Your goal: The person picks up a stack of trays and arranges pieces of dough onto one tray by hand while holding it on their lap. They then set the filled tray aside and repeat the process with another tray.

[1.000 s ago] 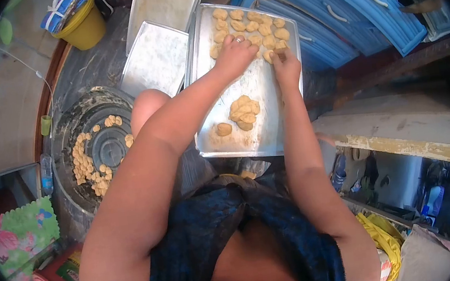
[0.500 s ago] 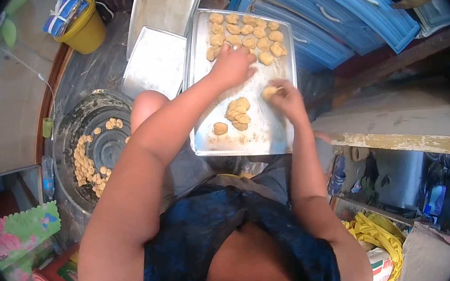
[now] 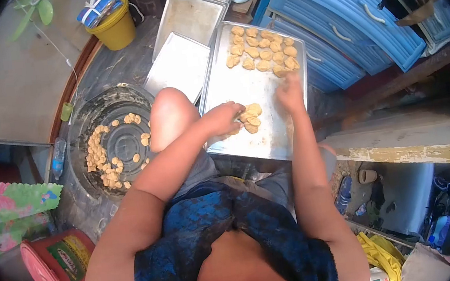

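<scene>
One silver rectangular metal tray (image 3: 264,93): rows of tan dough lumps (image 3: 265,55) far end, tan dough pile (image 3: 252,118) near end. Left hand (image 3: 224,119) half-curled at pile; right hand (image 3: 290,93) blurred below rows; can't tell either grip. Red plastic bucket's (image 3: 41,275) green label (image 3: 71,258): unreadable.

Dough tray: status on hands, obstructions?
Left hand at loose dough pile. Right hand, blurred, at near-right end of dough rows. Nothing visibly blocking tray.

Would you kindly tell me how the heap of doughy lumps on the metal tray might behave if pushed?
The heap would probably come apart, since separate lumps show. Their rounded, uneven outlines suggest soft dough that may dent and probably won't roll far.
</scene>
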### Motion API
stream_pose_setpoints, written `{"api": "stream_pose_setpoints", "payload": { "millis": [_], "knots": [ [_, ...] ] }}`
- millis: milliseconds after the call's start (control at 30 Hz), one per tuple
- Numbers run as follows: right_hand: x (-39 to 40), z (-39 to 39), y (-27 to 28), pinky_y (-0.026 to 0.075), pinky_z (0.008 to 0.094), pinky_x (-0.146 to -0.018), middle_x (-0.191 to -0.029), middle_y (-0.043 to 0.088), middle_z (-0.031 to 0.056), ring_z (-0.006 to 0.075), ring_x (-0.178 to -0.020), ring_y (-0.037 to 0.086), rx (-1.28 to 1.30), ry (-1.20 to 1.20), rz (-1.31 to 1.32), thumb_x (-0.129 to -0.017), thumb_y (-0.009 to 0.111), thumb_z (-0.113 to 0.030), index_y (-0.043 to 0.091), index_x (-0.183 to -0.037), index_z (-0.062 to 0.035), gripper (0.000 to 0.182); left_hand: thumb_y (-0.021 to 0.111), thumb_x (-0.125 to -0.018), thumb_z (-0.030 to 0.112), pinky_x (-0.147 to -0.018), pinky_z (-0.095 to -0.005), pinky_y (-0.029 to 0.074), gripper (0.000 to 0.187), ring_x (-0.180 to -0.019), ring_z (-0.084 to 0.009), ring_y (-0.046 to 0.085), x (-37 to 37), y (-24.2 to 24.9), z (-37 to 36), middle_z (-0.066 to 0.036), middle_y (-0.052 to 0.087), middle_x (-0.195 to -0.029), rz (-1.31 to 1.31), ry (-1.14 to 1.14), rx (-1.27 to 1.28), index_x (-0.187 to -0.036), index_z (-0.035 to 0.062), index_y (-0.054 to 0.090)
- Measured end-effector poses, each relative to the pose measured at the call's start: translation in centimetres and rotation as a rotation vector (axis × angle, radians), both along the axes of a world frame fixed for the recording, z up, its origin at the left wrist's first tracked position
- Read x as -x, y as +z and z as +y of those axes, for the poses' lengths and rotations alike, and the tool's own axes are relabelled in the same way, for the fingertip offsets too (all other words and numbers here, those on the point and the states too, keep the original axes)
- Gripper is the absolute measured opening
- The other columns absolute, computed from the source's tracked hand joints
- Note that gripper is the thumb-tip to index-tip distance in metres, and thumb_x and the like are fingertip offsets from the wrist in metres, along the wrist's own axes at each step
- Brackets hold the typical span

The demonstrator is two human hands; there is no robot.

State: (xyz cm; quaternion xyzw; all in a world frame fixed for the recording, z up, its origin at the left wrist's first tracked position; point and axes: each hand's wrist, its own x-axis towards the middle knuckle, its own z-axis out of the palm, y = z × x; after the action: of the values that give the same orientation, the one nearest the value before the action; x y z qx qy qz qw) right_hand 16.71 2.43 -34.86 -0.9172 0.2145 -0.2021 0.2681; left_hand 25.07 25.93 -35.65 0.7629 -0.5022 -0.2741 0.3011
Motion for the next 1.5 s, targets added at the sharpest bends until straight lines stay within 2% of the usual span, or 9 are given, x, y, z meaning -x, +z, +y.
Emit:
{"api": "stream_pose_setpoints", "payload": {
  "millis": [33, 100, 300, 433, 767, 933, 1167, 1267, 1500],
  "knots": [
    [0.6, 1.2, 0.1, 0.041, 0.04, -0.09, -0.109, 0.054, 0.0134, 0.0332, -0.104, 0.051, -0.299, 0.214, 0.013, -0.066, 0.059, -0.005, 0.064, -0.097, -0.0062, 0.031, 0.068, -0.074, 0.02, -0.088, -0.0389, 0.044, 0.05, -0.101, -0.0335, 0.055, -0.1, 0.3, 0.2, -0.018, 0.055, -0.109, -0.003, 0.0, -0.002, -0.12, 0.0058, 0.052],
    [1.8, 3.9, -0.3, 0.042, 0.037, -0.09, -0.106, 0.055, 0.0136, 0.0306, -0.103, 0.052, -0.139, 0.581, 0.152, -0.066, 0.059, -0.005, 0.064, -0.096, -0.0061, 0.031, 0.069, -0.071, 0.015, -0.088, -0.0381, 0.044, 0.05, -0.103, -0.0331, 0.054, 0.1, 1.4, 0.6, -0.017, 0.055, -0.108, -0.07, -0.022, 0.001, -0.117, 0.0061, 0.053],
    [1.5, 3.7, 1.0, 0.046, 0.034, -0.082, -0.094, 0.058, 0.0151, 0.0292, -0.09, 0.058, -0.204, 0.277, 0.39, -0.065, 0.064, -0.008, 0.065, -0.094, -0.0053, 0.029, 0.068, -0.068, 0.005, -0.084, -0.0364, 0.046, 0.042, -0.1, -0.0337, 0.056, 0.1, 1.0, 0.7, -0.017, 0.057, -0.103, -0.067, 0.057, -0.184, -0.108, 0.0049, 0.056],
    [-1.2, 2.9, -0.5, 0.047, 0.0349, -0.079, -0.089, 0.06, 0.0165, 0.0301, -0.087, 0.06, -0.319, -0.042, 0.037, -0.07, 0.066, -0.01, 0.065, -0.09, -0.0026, 0.021, 0.066, -0.068, 0.003, -0.081, -0.0365, 0.047, 0.036, -0.095, -0.0334, 0.057, -3.3, -0.6, -1.3, -0.017, 0.057, -0.1, -0.028, 0.352, 0.018, -0.103, 0.0042, 0.059],
    [-3.7, 6.3, -1.3, 0.047, 0.0361, -0.076, -0.107, 0.051, 0.0168, 0.0301, -0.085, 0.057, -0.009, 0.034, -0.13, -0.074, 0.068, -0.017, 0.06, -0.105, -0.0026, 0.036, 0.065, -0.068, 0.003, -0.087, -0.0364, 0.044, 0.042, -0.101, -0.0324, 0.054, -6.2, -1.7, -5.3, -0.015, 0.052, -0.111, -0.162, 0.653, 0.405, -0.11, 0.0053, 0.058],
    [1.7, 7.3, 0.4, 0.044, 0.0386, -0.085, -0.105, 0.052, 0.0177, 0.0346, -0.095, 0.055, -0.211, 0.412, 0.287, -0.068, 0.07, -0.022, 0.061, -0.099, -0.0033, 0.038, 0.063, -0.067, 0.002, -0.088, -0.036, 0.044, 0.045, -0.101, -0.0328, 0.054, -7.6, -1.7, -5.3, -0.015, 0.053, -0.109, -0.094, 0.543, 0.341, -0.112, 0.0035, 0.057],
    [0.8, 5.3, -0.7, 0.047, 0.0338, -0.078, -0.094, 0.058, 0.0168, 0.0295, -0.086, 0.059, -0.518, -0.134, 0.027, -0.067, 0.068, -0.013, 0.064, -0.084, 0.0008, 0.022, 0.062, -0.068, 0.002, -0.09, -0.0363, 0.043, 0.045, -0.106, -0.033, 0.051, -7.2, -2.3, -5.8, -0.016, 0.051, -0.115, -0.077, 0.519, 0.331, -0.112, 0.0049, 0.058],
    [-1.5, 4.5, -1.1, 0.048, 0.0332, -0.073, -0.095, 0.06, 0.0161, 0.0273, -0.08, 0.06, -0.379, -0.24, -0.378, -0.068, 0.071, -0.008, 0.062, -0.086, 0.0006, 0.022, 0.065, -0.068, 0.007, -0.096, -0.0403, 0.036, 0.042, -0.117, -0.0324, 0.042, -5.2, -1.6, -5.7, -0.013, 0.047, -0.123, -0.27, 0.514, 0.35, -0.11, 0.0082, 0.059],
    [-1.8, 3.8, -1.4, 0.047, 0.0366, -0.08, -0.099, 0.059, 0.0118, 0.0275, -0.09, 0.058, -0.01, -0.065, -0.052, -0.07, 0.07, -0.013, 0.065, -0.091, -0.006, 0.022, 0.068, -0.071, 0.016, -0.099, -0.0472, 0.023, 0.031, -0.125, -0.0295, 0.031, -4.1, -2.0, -6.6, -0.011, 0.042, -0.13, -0.543, 0.378, 0.31, -0.101, 0.0115, 0.063]
  ]
}}
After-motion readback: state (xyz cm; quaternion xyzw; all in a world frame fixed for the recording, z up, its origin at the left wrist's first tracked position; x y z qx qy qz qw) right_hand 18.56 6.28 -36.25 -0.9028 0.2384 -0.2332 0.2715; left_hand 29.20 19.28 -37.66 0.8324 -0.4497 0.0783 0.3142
